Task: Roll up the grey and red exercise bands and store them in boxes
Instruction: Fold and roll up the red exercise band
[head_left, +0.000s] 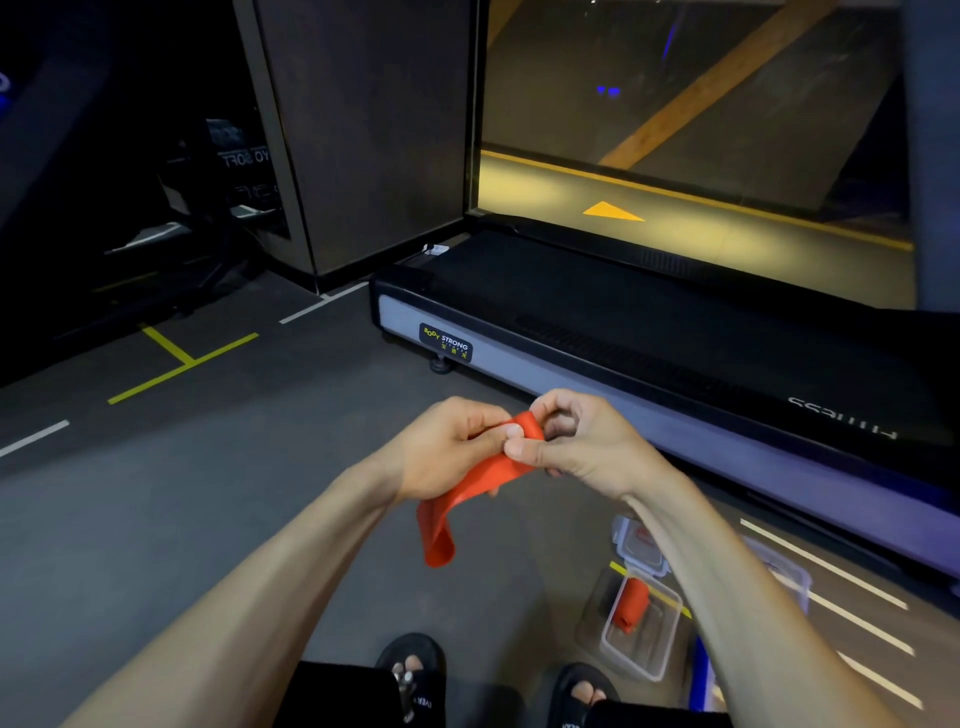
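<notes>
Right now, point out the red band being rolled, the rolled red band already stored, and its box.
red band (470, 493): head view, hanging strip.
rolled red band (634, 603): head view, roll's middle.
box (670, 636): head view, right wall.

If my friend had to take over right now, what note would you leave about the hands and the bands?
Left hand and right hand: both pinch the top of the red band, where the roll has just begun; the rest hangs loose.
Done: one rolled red band lies in the open clear box on the floor, its lid beside it.
Left: finish this roll and box it. No grey band is in view.
</notes>
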